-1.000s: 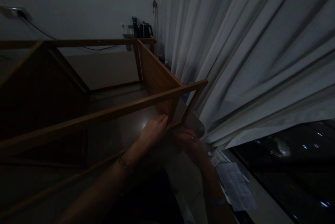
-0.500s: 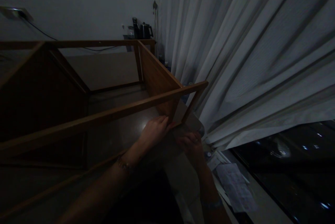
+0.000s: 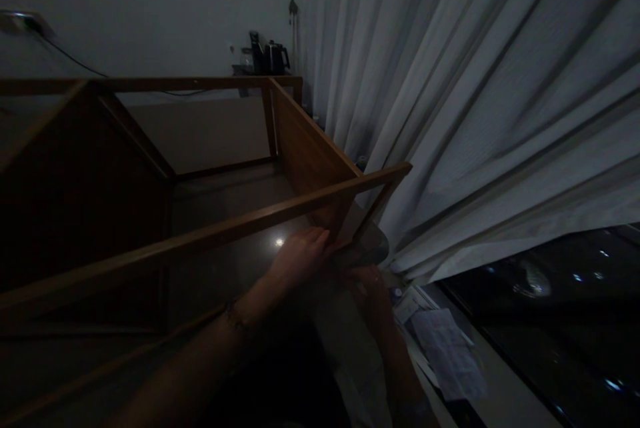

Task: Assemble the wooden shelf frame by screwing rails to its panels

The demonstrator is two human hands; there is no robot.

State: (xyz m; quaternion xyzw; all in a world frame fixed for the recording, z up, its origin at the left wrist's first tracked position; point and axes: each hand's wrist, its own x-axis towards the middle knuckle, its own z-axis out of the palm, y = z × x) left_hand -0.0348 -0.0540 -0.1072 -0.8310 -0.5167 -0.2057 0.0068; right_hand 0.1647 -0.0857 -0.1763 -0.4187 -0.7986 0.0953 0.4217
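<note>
A brown wooden frame (image 3: pixel 280 211) with solid side panels stands on its side across the table, its corner reaching to the right. My left hand (image 3: pixel 303 255) is closed on the frame's lower rail, beside the foot of the right-hand wooden panel (image 3: pixel 313 141). Just right of it and slightly lower is my right hand (image 3: pixel 367 285), its fingers bent together near the table's rounded corner. Dim light and the fingers hide whatever it may hold.
Pale curtains (image 3: pixel 425 81) hang close along the right. Papers (image 3: pixel 447 351) lie on a ledge by the dark window at lower right. A black kettle (image 3: pixel 275 58) stands behind the frame's far rail. A cable (image 3: pixel 75 61) runs from a wall socket at left.
The frame's near right corner has shifted right and slightly down. My left hand has moved slightly right and down with it. My right hand sits a little lower.
</note>
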